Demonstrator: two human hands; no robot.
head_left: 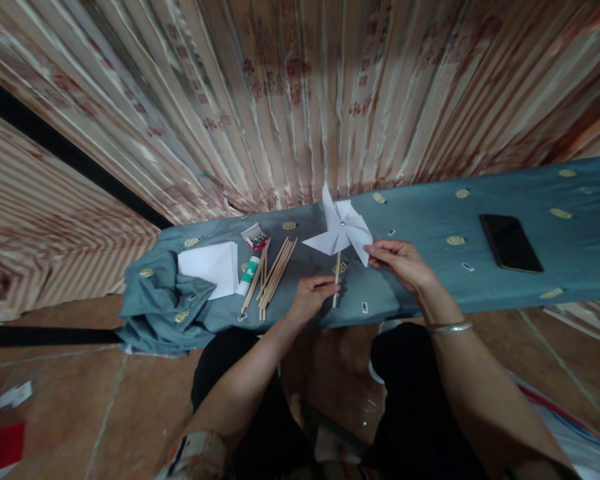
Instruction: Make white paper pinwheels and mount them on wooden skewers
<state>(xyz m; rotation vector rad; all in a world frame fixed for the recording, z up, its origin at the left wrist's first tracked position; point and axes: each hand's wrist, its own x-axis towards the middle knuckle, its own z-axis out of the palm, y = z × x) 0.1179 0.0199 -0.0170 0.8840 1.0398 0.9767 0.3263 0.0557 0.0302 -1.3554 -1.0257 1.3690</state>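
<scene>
A white paper pinwheel (341, 225) with a silver pin at its centre is fixed to a thin wooden stick (337, 267). My left hand (313, 297) is closed round the lower part of that stick. At the pinwheel's right side, my right hand (397, 261) pinches the edge of one paper blade between thumb and fingers. Left of my hands lie several loose wooden sticks (279, 277), a green and white glue stick (249, 275) and a small open box of metal pins (255, 237).
White paper sheets (210, 267) lie on the left of the narrow bench, whose grey-green cloth (415, 223) is bunched at that end. A dark phone (511, 243) rests at the right. A pleated curtain (300, 100) hangs behind.
</scene>
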